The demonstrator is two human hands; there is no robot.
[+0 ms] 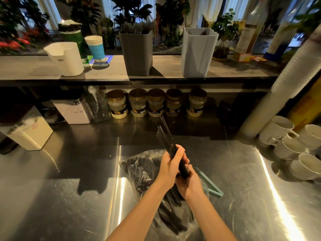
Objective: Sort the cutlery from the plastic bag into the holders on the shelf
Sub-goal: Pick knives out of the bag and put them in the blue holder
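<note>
Protruding above left grip and right grip: knives.

I see a scuffed steel tabletop catching warm glare, a grey shelf above it, leafy plants and pale curtains behind.

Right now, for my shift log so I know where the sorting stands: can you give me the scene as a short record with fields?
left hand: grips the bundle of black cutlery near its middle
right hand: holds the bundle's lower end
plastic bag: on the steel counter below both hands, more black cutlery inside
dark grey holder: on the shelf, forks standing in it
light grey holder: on the shelf, right of the dark one
teal cutlery: lying on the counter right of the bag
</note>
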